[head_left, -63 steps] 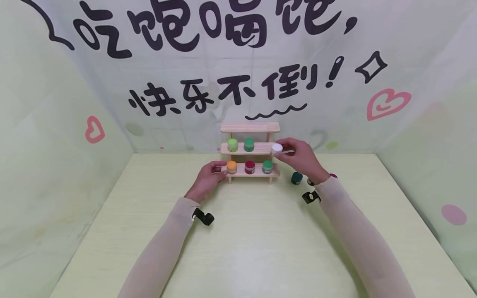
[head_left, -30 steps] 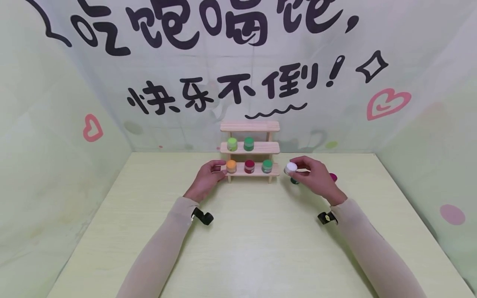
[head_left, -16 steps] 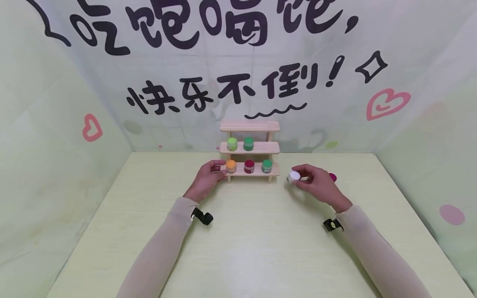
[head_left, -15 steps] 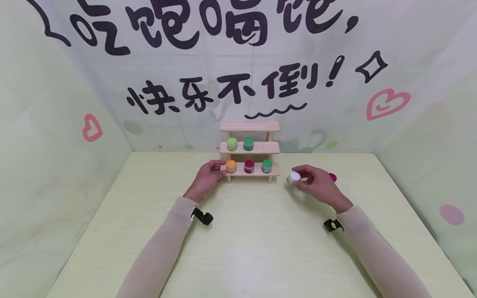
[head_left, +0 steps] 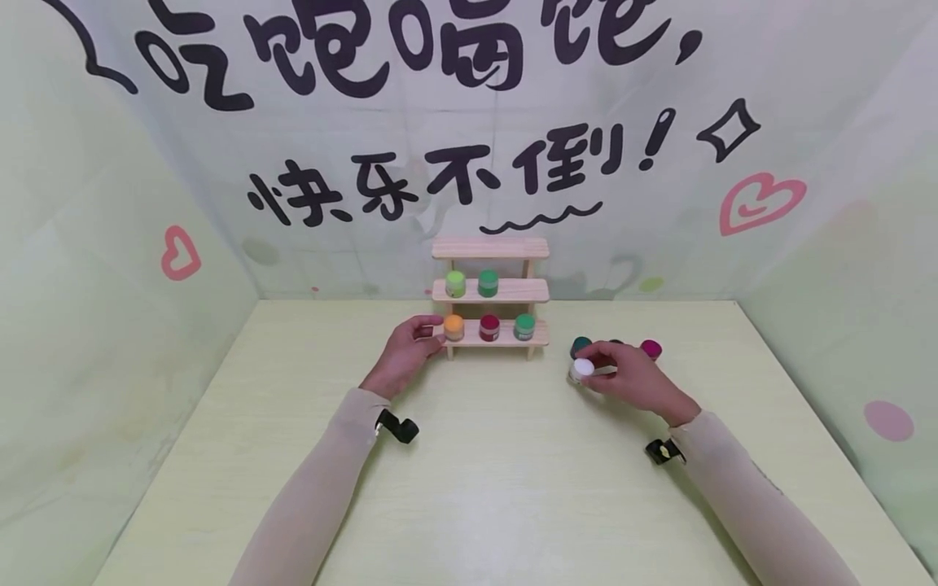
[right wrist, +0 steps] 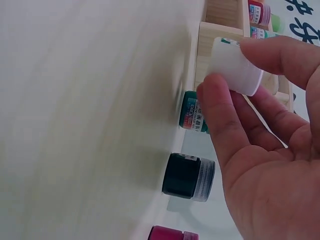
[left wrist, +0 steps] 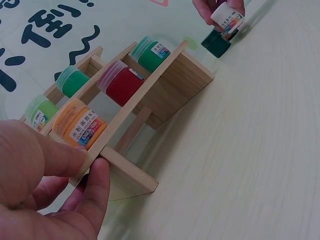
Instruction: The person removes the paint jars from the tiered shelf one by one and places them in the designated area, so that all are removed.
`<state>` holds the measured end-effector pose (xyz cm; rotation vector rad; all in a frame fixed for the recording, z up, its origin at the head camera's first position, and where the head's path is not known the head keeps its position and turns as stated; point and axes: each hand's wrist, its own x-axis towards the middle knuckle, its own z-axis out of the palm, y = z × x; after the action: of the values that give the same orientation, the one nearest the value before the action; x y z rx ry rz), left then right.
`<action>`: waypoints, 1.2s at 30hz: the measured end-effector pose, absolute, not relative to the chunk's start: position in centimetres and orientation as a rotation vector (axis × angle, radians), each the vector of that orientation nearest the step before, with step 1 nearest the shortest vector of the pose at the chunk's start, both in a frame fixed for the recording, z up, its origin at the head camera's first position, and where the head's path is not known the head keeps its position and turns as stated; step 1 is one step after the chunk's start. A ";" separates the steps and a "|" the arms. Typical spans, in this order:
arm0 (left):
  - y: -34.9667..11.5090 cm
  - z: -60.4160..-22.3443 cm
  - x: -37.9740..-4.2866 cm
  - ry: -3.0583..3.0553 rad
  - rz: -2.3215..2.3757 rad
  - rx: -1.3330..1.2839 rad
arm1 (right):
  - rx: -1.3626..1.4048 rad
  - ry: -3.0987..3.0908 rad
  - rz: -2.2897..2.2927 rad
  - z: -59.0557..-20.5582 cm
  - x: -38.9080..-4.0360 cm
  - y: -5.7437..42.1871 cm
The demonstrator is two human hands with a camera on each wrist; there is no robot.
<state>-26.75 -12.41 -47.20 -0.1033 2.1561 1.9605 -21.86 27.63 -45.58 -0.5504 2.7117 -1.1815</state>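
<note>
My right hand (head_left: 639, 381) pinches a white paint jar (right wrist: 235, 67) between thumb and fingers, low over the table and just in front of a dark teal jar (head_left: 580, 345). With thumb and fingers, my left hand (head_left: 405, 355) grips the left end of the bottom shelf of a three-step wooden rack (head_left: 541, 290). That shelf bears an orange jar (left wrist: 82, 125), a dark red jar (left wrist: 120, 84) and a green jar (left wrist: 150, 54). On the middle step stand a light green jar (head_left: 455, 284) and another green jar (head_left: 488, 283). The top step bears nothing.
Beyond the right hand, a black jar (right wrist: 184, 175) and a magenta jar (head_left: 650, 349) stand on the pale table (head_left: 469, 464). A printed cloth backdrop (head_left: 352, 268) rises right behind the rack, with cloth walls at both sides.
From the right end of the middle shelf, my right hand has carried the white jar down, rightward and toward me. The teal jar shows again behind it. My left hand has kept its grip.
</note>
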 end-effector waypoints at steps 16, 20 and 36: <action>-12.1 -47.1 -26.9 2.152 1.961 -0.129 | -0.539 2.698 -1.082 -45.5 -21.9 28.6; -12.0 -47.2 -26.9 2.152 1.964 -0.116 | -0.509 2.692 -1.080 -45.5 -21.8 28.8; -12.2 -47.2 -26.8 2.140 1.978 -0.115 | -0.509 2.737 -1.153 -43.8 -21.4 30.0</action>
<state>-26.79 -12.22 -47.21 -0.1148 2.1405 1.9781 -21.36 30.04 -43.80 -0.5090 2.7371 -1.1527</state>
